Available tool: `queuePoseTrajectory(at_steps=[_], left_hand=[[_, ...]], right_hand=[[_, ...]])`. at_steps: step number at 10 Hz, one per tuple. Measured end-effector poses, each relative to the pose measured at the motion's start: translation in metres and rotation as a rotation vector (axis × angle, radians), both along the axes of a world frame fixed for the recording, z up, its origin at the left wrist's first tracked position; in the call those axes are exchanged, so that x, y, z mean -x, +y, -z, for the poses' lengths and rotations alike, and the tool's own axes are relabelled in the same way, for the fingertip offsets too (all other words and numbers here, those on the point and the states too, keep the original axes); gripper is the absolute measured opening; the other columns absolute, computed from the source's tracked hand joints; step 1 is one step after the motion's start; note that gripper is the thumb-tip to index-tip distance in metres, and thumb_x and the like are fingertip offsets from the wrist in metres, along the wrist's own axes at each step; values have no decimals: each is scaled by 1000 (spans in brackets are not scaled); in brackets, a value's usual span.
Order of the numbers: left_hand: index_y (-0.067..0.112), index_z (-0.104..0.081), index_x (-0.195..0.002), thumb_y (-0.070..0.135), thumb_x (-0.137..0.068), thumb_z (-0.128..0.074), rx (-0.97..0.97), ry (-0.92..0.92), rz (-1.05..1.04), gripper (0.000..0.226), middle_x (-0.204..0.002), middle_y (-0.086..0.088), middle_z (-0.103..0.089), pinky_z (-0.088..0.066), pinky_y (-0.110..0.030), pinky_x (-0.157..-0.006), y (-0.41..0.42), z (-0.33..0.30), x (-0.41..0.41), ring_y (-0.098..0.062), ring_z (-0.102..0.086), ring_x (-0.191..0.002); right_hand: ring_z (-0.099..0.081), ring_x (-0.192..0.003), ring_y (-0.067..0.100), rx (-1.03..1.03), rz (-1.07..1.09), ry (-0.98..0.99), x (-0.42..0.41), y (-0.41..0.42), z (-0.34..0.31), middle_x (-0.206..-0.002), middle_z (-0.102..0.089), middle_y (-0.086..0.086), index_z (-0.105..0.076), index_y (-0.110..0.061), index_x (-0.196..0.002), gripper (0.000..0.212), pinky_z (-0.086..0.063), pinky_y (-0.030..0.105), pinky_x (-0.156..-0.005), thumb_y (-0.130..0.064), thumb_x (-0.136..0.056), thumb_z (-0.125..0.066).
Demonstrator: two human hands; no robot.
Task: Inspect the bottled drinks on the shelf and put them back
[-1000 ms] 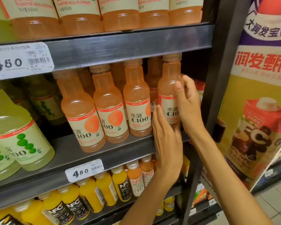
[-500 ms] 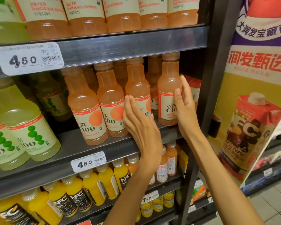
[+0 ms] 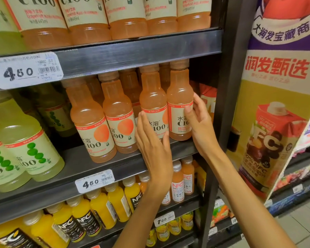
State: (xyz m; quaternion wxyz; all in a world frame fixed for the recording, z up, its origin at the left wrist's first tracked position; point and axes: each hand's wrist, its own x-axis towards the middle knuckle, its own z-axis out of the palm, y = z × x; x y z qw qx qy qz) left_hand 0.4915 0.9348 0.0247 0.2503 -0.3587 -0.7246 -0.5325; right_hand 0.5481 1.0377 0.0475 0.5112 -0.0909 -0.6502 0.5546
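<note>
Four pale orange C100 bottles stand in the front row of the middle shelf (image 3: 97, 169), with more rows behind them. My right hand (image 3: 201, 127) holds the rightmost bottle (image 3: 179, 93) from its right side, thumb on the label and fingers round the back. This bottle stands upright on the shelf. My left hand (image 3: 155, 153) lies with straight fingers against the front of the neighbouring bottle (image 3: 152, 102), covering the left part of its label.
Pale green bottles (image 3: 25, 140) fill the left of the same shelf. Yellow NFC bottles (image 3: 100, 210) stand on the shelf below, and more orange bottles on the one above. A dark upright post (image 3: 227, 86) and a juice poster (image 3: 276, 108) bound the right side.
My left hand has moved left from below the rightmost bottle to the front of its neighbour. My right hand has stayed on the rightmost bottle.
</note>
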Motion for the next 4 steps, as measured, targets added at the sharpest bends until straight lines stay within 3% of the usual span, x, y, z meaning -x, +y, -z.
queuePoseTrajectory(at_steps=[1,2,3,4], left_hand=[[6,-19,-149,13,-90,-64,-10,-17,26,74,-155,-12,-24,-22,-36,-117,-2,1,0,-23,-21,-144],[7,-23,-148,13,-89,-66,-16,-54,33,74,-154,-11,-27,-26,-39,-116,-4,-1,2,-22,-24,-143],[12,-27,-148,12,-90,-63,-20,-103,69,68,-153,-5,-31,-29,-37,-115,-15,2,-4,-17,-27,-142],[16,-40,-141,6,-92,-59,-102,-218,117,54,-142,0,-47,-39,-32,-108,-37,12,-6,-11,-43,-132]], right_hand=[[-53,-121,0,11,-30,-13,-1,0,5,-134,-51,-18,-34,-34,-140,53,-50,15,-85,-32,-91,-54],[-53,-122,2,20,-19,-34,-2,1,3,-137,-51,-11,-34,-28,-144,59,-50,19,-89,-34,-89,-55],[-49,-127,4,-10,18,-100,-8,-3,-2,-143,-46,-6,-30,-22,-148,59,-49,22,-95,-26,-94,-54],[-37,-135,3,-43,141,-152,-19,-18,9,-150,-36,-5,-26,-25,-148,61,-38,24,-108,-23,-95,-56]])
